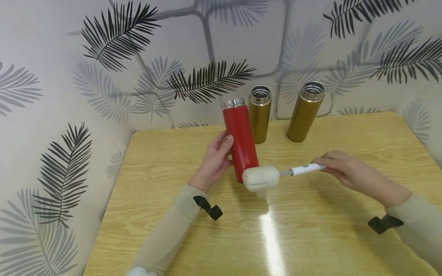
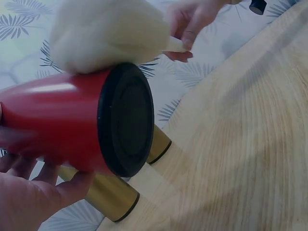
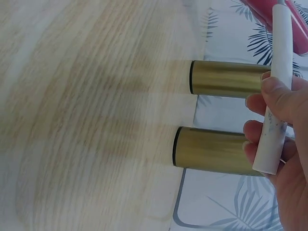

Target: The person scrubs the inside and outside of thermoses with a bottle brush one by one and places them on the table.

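My left hand grips a red thermos bottle round its side, lidless and tilted slightly, its steel mouth up. In the left wrist view its black base faces the camera, raised off the table. My right hand holds a bottle brush by its white handle, fingers and thumb wrapped round it. The cream sponge head points left and overlaps the lower side of the red bottle; in the left wrist view the sponge lies right along the bottle's wall near the base.
Two gold thermos bottles without lids, one behind the red bottle and another to its right, stand at the table's back edge. Behind them rises a wall with a leaf pattern. The wooden table spreads under both arms.
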Tool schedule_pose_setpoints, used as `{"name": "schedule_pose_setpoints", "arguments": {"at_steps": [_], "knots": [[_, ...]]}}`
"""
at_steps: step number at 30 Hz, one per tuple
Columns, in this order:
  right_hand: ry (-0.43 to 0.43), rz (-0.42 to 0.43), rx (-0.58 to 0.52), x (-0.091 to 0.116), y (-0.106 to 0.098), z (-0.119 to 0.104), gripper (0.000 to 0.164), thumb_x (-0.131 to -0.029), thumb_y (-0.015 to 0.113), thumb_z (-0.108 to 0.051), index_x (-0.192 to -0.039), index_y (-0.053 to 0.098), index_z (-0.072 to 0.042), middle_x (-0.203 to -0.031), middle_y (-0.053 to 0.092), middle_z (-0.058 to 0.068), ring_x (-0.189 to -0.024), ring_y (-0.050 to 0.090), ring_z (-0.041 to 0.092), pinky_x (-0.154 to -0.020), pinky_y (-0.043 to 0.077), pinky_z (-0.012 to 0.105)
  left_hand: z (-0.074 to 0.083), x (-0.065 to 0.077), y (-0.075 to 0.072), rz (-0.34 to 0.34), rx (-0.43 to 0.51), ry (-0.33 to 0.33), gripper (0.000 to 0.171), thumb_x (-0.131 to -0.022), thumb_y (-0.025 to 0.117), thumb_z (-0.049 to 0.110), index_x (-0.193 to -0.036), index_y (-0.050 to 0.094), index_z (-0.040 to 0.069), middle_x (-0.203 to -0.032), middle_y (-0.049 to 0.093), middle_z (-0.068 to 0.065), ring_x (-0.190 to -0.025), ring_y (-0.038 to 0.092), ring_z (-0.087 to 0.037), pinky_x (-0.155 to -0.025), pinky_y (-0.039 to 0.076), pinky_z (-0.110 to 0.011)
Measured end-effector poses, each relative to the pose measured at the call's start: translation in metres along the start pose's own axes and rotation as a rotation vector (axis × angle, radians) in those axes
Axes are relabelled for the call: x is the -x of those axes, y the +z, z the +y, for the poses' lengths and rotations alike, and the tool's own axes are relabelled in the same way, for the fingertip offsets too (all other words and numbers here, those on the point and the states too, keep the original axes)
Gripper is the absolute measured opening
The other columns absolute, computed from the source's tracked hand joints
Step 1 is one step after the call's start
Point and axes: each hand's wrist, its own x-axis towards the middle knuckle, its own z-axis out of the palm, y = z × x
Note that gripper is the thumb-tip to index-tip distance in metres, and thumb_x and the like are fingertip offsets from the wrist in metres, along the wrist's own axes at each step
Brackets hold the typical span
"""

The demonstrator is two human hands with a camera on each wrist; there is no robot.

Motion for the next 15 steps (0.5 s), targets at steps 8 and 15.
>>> {"name": "schedule_pose_setpoints", "arguments": {"at_steps": [8,15], "knots": [[0.091,0.035,-0.015,-0.010,-0.013,0.008,0.057,-0.109,0.039,-0.047,-0.115,0.072,-0.002,-0.095,0.068,-0.002,-0.080,0.054,0.006,-0.070,0.045,0.017,-0.010,0.004,0.001,-0.114,0.002,-0.053,0.048,-0.113,0.045,0.022,-0.159,0.037,0.011,-0.140,0.057,-0.012,-0.116,0.061,-0.021,-0.091,0.056,-0.041],[0.140,0.081,0.004,-0.022,-0.027,0.013,0.056,-0.106,0.041,-0.049,-0.116,0.073,-0.003,-0.093,0.068,0.000,-0.078,0.050,0.004,-0.068,0.042,0.021,-0.018,0.005,0.002,-0.265,0.009,-0.043,0.095,-0.090,0.071,0.057,-0.161,0.030,0.009,-0.135,0.057,-0.004,-0.119,0.059,-0.021,-0.090,0.057,-0.040]]}}
